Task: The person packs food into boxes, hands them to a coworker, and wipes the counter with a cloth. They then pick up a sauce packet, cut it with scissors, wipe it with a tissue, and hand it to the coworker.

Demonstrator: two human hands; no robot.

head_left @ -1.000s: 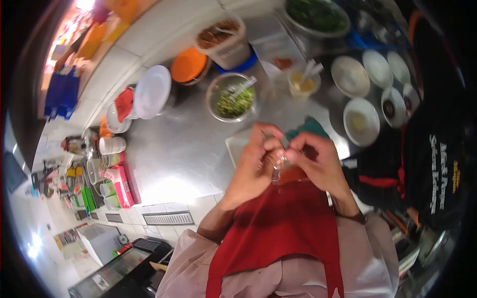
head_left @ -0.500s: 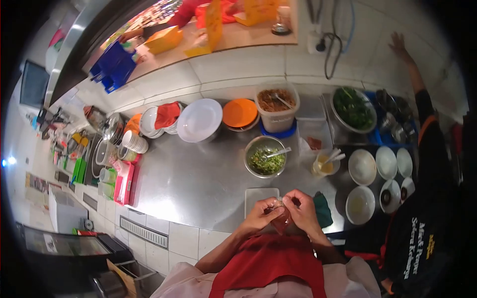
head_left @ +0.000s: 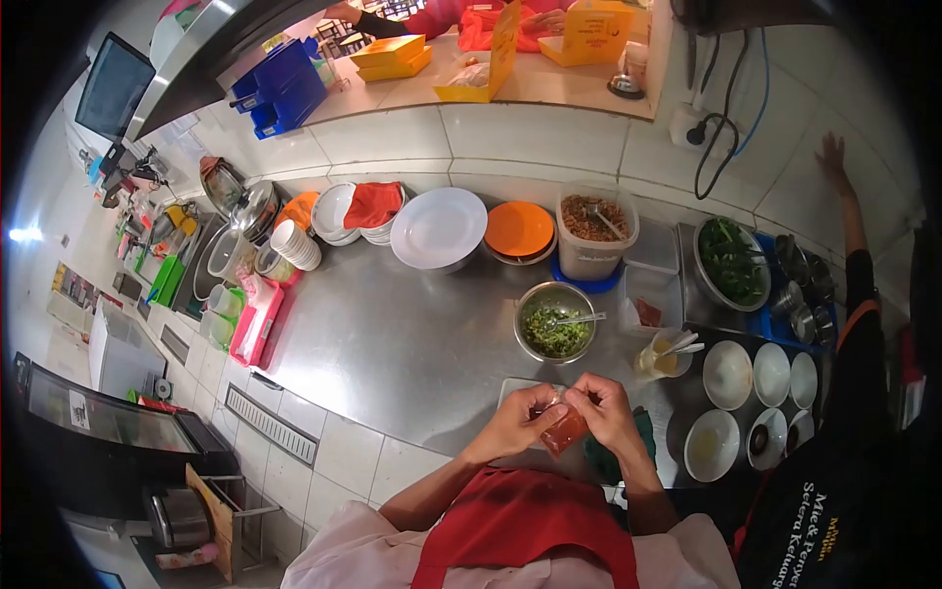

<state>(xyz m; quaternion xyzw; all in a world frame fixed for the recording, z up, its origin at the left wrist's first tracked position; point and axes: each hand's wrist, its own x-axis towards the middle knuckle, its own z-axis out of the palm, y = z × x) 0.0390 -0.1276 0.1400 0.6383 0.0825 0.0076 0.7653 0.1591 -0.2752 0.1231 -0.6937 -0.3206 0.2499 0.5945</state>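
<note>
Close to the counter's front edge, my left hand pinches one side of the top of a small clear plastic bag holding something red. My right hand grips the other side of the bag's top, with fingertips close to the left ones. The bag hangs below both hands, above a pale board or tray that they partly hide. A dark green cloth lies behind the right wrist. Just beyond the hands sits a metal bowl of chopped greens with a spoon in it.
White bowls stand at the right, near a co-worker in black with one arm raised to the wall. Plates, a food tub and a basin of leafy greens line the back. A pink tray is at left.
The view has shifted, so the counter items appear further right. Both hands still hold the bag's top, and more of its red contents shows. The co-worker's arm remains raised.
</note>
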